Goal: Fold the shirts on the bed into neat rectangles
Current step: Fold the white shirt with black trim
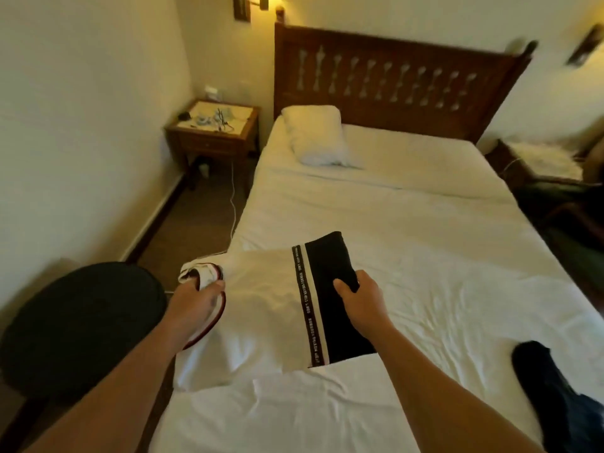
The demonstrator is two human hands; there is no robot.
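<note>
A white shirt (261,308) with a black panel and a lettered stripe lies partly folded near the left edge of the bed (425,256). My left hand (196,299) grips its bunched collar end, which has a dark red trim, at the bed's left edge. My right hand (359,295) pinches the right edge of the black panel, thumb on top. A dark garment (555,397) lies at the bed's lower right corner, apart from both hands.
A white pillow (317,135) lies by the wooden headboard (392,76). A nightstand (212,129) with small items stands left of the bed, a cable trailing over the floor. A round black object (81,328) sits at lower left. Furniture crowds the right side.
</note>
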